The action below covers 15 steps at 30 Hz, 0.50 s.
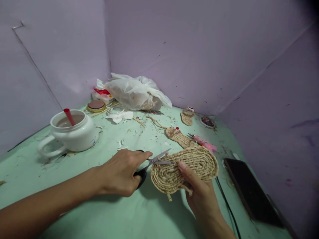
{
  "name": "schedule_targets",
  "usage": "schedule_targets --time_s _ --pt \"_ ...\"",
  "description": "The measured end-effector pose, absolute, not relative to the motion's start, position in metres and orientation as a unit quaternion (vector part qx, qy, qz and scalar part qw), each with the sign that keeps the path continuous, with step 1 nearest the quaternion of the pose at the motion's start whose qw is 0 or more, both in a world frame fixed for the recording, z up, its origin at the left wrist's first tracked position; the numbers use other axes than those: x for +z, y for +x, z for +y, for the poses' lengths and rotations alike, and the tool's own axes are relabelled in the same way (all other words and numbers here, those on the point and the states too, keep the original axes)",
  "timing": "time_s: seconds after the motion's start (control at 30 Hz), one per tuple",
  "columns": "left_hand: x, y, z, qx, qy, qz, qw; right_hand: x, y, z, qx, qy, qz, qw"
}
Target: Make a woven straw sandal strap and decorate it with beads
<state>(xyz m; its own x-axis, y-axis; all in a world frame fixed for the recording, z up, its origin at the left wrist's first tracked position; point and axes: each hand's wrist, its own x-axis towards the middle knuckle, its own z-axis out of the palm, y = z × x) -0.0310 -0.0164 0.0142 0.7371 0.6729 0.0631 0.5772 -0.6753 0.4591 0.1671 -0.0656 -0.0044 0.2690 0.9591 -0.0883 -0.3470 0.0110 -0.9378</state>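
Note:
My left hand [126, 172] is closed round the black handles of a pair of scissors [153, 161], whose blades are parted and point right. One blade lies over the upper left edge of a woven straw sole [184, 168]. That sole is a flat, coiled, foot-shaped piece with loose cord ends at its lower edge. My right hand [203, 196] grips it from below, thumb on top, fingers hidden underneath. Just behind lies another straw slipper piece [178, 136] with a red bead, next to a pink glue gun [204, 142] with a lit red spot.
A white mug [74, 132] with a red stick inside stands at left. Behind are a round tin [96, 105], a tape roll [115, 109] and a plastic bag [136, 91]. A small straw slipper [187, 116] lies near the wall. A phone [251, 189] and black cable [228, 207] lie right.

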Motion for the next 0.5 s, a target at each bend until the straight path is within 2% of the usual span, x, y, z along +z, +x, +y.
schedule_targets --time_s 0.27,0.5 --pt "0.02 -0.031 -0.015 0.104 0.901 0.346 0.239 -0.005 0.169 -0.065 0.524 -0.461 -0.3 0.65" --pt "0.021 -0.039 -0.002 0.139 0.873 0.402 0.239 0.006 0.175 -0.05 0.494 -0.435 -0.255 0.709"
